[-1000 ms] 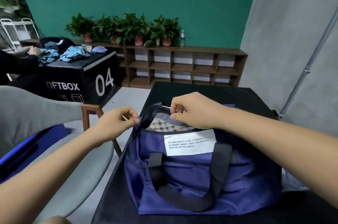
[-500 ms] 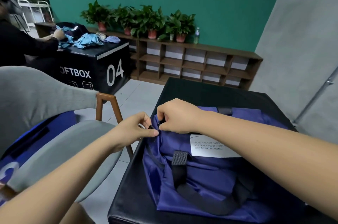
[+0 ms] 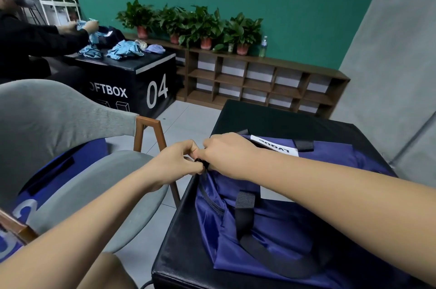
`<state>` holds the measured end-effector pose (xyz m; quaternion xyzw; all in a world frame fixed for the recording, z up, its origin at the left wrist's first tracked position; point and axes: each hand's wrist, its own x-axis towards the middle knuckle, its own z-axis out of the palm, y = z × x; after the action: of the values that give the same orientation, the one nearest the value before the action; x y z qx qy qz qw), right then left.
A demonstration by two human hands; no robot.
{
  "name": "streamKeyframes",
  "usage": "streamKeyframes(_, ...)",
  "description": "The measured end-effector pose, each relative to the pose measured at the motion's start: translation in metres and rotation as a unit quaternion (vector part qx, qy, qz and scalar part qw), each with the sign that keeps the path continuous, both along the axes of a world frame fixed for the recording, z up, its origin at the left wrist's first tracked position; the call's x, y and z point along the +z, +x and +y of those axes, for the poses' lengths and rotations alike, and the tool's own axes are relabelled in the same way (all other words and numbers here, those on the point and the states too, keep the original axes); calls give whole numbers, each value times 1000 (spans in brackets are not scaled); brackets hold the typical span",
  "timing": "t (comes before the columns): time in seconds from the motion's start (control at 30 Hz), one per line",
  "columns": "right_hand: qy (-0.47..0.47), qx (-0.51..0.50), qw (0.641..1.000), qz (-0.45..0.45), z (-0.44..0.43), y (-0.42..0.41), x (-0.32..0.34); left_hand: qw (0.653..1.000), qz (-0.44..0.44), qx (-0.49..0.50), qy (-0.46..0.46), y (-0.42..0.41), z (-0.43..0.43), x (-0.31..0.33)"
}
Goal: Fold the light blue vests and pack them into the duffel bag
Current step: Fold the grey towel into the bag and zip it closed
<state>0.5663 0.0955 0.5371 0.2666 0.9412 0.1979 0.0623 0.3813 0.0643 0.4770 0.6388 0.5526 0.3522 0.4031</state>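
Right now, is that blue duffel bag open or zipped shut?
Shut, it seems: no opening or contents show on the duffel bag; left hand and right hand pinch its end.

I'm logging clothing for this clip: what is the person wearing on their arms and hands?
Nothing that shows. The left forearm and right forearm are bare up to the frame edge, with no sleeve in view. The left hand and right hand show no gloves, rings, watch or bracelet.
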Motion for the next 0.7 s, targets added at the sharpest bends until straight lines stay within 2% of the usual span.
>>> streamKeyframes(0.13, -49, -56, 994, 83, 1, 8, 5, 1000, -13, -3, 6, 0, -3, 2)
streamKeyframes(0.33, -138, -144, 958, 205, 7, 21, 17, 1000, -7, -5, 13, 1, -1, 6)
streamKeyframes(0.47, -179, -183, 941, 220, 7, 31, 31, 1000, -4, -7, 10, 1, -2, 10)
streamKeyframes(0.7, -192, -219, 931, 220, 1, 76, 52, 1000, -1, -10, 12, -2, -4, 13)
